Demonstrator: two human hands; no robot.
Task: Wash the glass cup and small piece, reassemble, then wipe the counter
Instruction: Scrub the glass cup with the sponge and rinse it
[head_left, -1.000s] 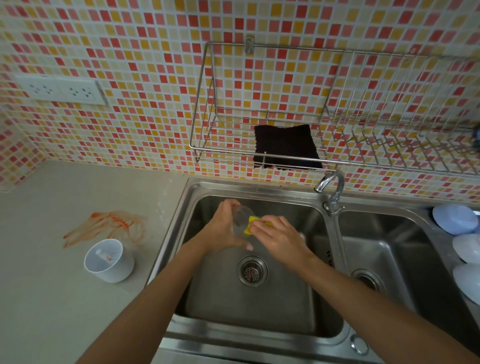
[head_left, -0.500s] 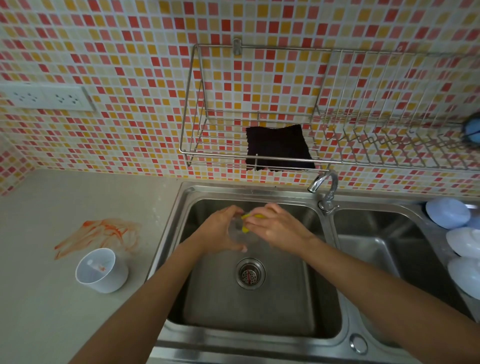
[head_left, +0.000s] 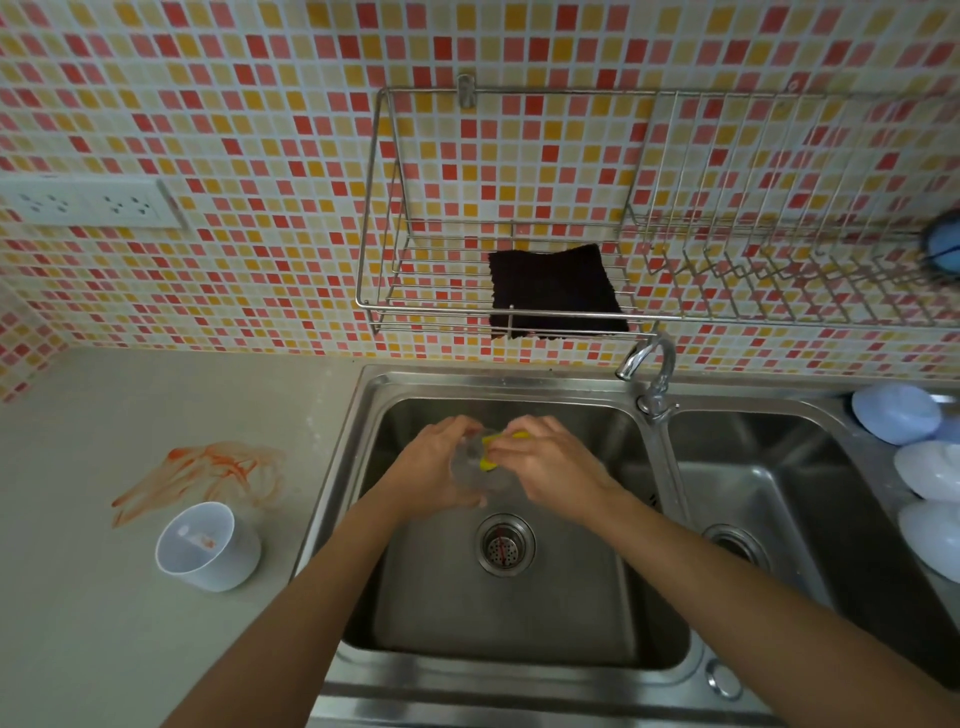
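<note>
Over the left sink basin (head_left: 519, 613), my left hand (head_left: 434, 470) grips a clear glass cup (head_left: 475, 467), its mouth turned toward my right hand. My right hand (head_left: 550, 460) pinches a yellow sponge (head_left: 491, 452) and pushes it into the cup. On the counter to the left stands a small white cup-shaped piece (head_left: 205, 545) with an orange smear inside. Beside it, an orange stain (head_left: 208, 473) is smeared across the counter. The glass is partly hidden by both hands.
A tap (head_left: 649, 364) stands between the two basins, no water visible. A dark cloth (head_left: 556, 291) lies in the wire wall rack (head_left: 395, 312). Pale blue and white bowls (head_left: 898, 421) sit upside down at the right. A drain strainer (head_left: 505, 544) sits below my hands. Wall sockets (head_left: 88, 202) at left.
My right hand has moved left and up against the cup, pushing the sponge deeper inside. The view has shifted slightly downward. The cup stays in my left hand.
</note>
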